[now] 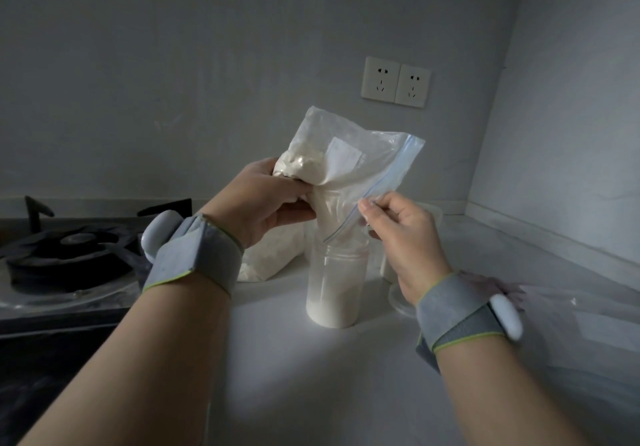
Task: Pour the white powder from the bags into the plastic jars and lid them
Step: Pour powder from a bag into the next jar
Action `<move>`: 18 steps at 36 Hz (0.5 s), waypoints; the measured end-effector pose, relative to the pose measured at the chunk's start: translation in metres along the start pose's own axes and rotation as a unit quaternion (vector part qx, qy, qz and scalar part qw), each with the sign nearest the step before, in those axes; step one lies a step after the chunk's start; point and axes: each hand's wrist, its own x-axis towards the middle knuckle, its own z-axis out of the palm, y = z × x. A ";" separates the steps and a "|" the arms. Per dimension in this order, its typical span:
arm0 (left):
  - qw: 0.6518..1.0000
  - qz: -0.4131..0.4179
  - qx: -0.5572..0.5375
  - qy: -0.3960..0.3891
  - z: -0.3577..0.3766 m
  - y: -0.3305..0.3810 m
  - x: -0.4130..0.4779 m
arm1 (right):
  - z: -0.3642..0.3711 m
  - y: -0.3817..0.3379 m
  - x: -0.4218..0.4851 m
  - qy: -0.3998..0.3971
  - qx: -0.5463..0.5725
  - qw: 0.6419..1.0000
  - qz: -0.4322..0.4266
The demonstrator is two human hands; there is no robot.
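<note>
A clear zip bag (349, 154) with white powder is tilted mouth-down over an open plastic jar (336, 283) standing on the white counter (311, 376). The jar is roughly a third full of powder. My left hand (273, 199) grips the bag's bunched middle. My right hand (405, 237) pinches the blue zip edge near the jar's mouth. A second bag of powder (273, 255) lies on the counter behind the jar, to its left. A round clear lid (398, 298) lies flat just right of the jar, partly hidden by my right wrist.
A black gas hob (65, 262) fills the left side. Another clear jar (433, 213) stands behind my right hand. Empty clear plastic bags (571, 310) lie at the right. Two wall sockets (394, 82) sit above; walls meet in a corner at the right.
</note>
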 end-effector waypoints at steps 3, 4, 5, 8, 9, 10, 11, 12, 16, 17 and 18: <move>1.000 0.002 -0.002 -0.005 0.000 0.000 0.000 | 0.000 -0.001 0.000 0.014 0.001 1.000 -0.017; 1.000 0.002 -0.004 -0.006 -0.001 0.000 0.000 | -0.001 -0.001 0.000 0.020 0.003 1.000 -0.022; 1.000 0.002 -0.005 -0.007 -0.001 0.000 0.000 | -0.001 -0.001 0.000 0.019 0.004 1.000 -0.024; 1.000 0.003 -0.002 -0.004 -0.001 0.000 0.000 | -0.001 0.000 0.000 -0.010 0.007 1.000 -0.011; 1.000 0.003 0.000 -0.003 -0.001 -0.001 0.000 | 0.000 0.000 0.000 -0.009 0.007 1.000 -0.013; 1.000 0.002 -0.001 -0.002 -0.001 0.000 0.000 | 0.000 0.000 0.000 -0.001 0.006 1.000 -0.018; 1.000 0.001 -0.002 -0.001 -0.002 0.000 0.000 | 0.000 0.000 0.000 0.009 0.004 1.000 -0.023; 1.000 0.001 -0.003 0.000 -0.002 0.000 -0.001 | -0.001 0.000 0.001 0.015 0.002 1.000 -0.026; 1.000 0.002 -0.009 0.005 -0.002 0.000 -0.001 | -0.001 0.001 0.001 -0.009 0.009 1.000 -0.011; 1.000 0.001 -0.008 0.006 -0.002 0.000 -0.001 | 0.000 0.001 0.000 -0.011 0.012 1.000 -0.010; 1.000 0.002 -0.008 0.006 -0.001 0.000 -0.001 | 0.000 0.001 0.000 -0.011 0.014 1.000 -0.010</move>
